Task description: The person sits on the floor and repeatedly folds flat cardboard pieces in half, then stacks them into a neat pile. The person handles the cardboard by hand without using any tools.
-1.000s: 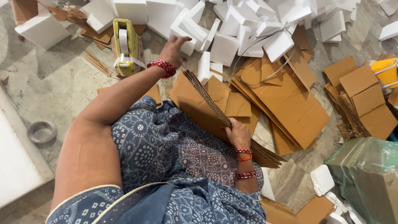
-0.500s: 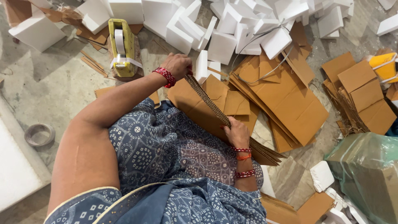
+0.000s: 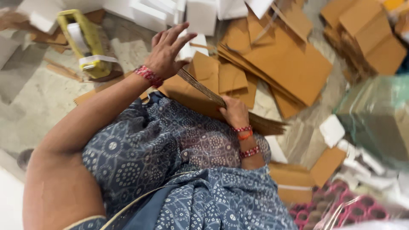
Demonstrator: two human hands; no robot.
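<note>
A stack of flat brown cardboard sheets [image 3: 200, 87] stands on edge across my lap, running from upper left to lower right. My right hand [image 3: 233, 111] is closed over its top edge near the middle. My left hand [image 3: 168, 51], a red band at the wrist, hovers with fingers spread at the stack's far end, its palm just touching the upper corner. Nothing is held in the left hand. More loose cardboard sheets [image 3: 281, 64] lie on the floor beyond the stack.
A yellow tape dispenser [image 3: 85, 47] lies on the floor at upper left. White foam blocks [image 3: 200, 15] are heaped along the top. Folded cardboard boxes [image 3: 370, 38] sit upper right, a green plastic-wrapped bundle [image 3: 375, 115] at right, a taped box [image 3: 294, 181] and pink rolls [image 3: 341, 208] lower right.
My left hand drew back from the white foam blocks to the far end of the cardboard stack and spread its fingers. My right hand stayed on the stack. The view has shifted closer.
</note>
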